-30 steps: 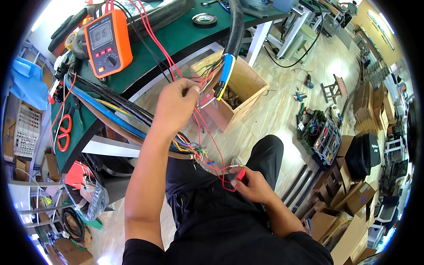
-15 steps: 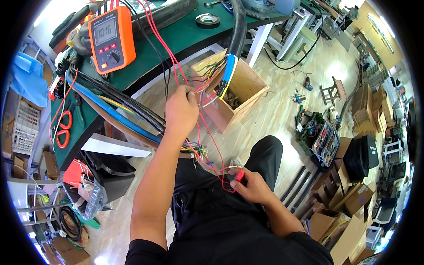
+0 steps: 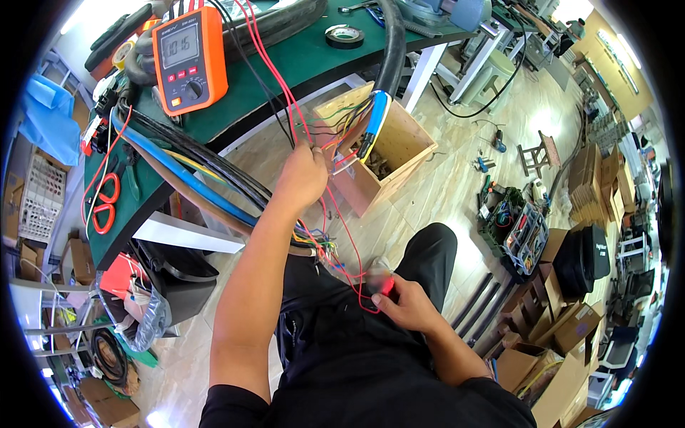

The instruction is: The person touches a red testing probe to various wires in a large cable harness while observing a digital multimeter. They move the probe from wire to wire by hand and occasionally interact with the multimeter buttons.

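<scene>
My left hand (image 3: 303, 175) is closed on thin wires at the stripped end (image 3: 374, 114) of a thick black cable, where red and black leads (image 3: 275, 71) hang down. My right hand (image 3: 399, 303) grips a red test clip or probe (image 3: 382, 284), blurred at its tip, near a lower bunch of coloured wire ends (image 3: 321, 242) and a thin red wire looping below. An orange meter (image 3: 188, 60) with a lit display lies on the green bench (image 3: 285, 43), its leads running toward my left hand. Blue, brown and black cables (image 3: 185, 175) cross below it.
A wooden box (image 3: 399, 157) stands under the cable. Black tape (image 3: 344, 37) and red-handled scissors (image 3: 105, 217) lie on the bench. An open toolbox (image 3: 521, 235), a small stool (image 3: 539, 153), cardboard boxes (image 3: 578, 328) and a bin (image 3: 178, 292) surround me. A person (image 3: 571, 32) is far back.
My left hand has shifted slightly right across the last second, staying on the wires. The tip held in my right hand has blurred with movement. The bench view has shifted slightly right.
</scene>
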